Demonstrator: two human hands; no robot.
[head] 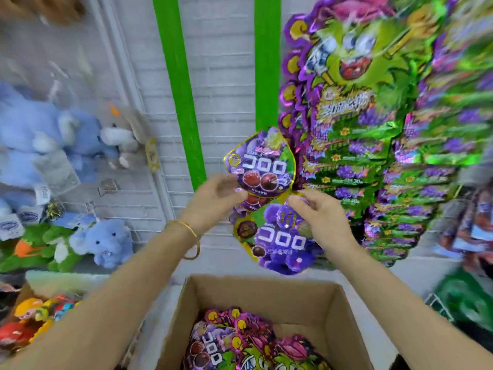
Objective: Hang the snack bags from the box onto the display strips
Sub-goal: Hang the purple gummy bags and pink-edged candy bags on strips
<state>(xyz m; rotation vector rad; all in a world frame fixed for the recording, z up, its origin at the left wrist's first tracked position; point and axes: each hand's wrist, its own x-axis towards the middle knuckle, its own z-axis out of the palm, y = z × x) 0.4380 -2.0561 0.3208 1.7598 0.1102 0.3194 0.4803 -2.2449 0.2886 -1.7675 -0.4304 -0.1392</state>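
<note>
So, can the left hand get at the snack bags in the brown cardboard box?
Probably yes: the brown cardboard box lies open below the left hand, though it seems to hold the purple gummy bag.

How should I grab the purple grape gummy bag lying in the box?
The purple grape gummy bag lies flat in the cardboard box, its right side under the monster bags. Probably best to pinch its free left edge, coming down from the left.
</note>
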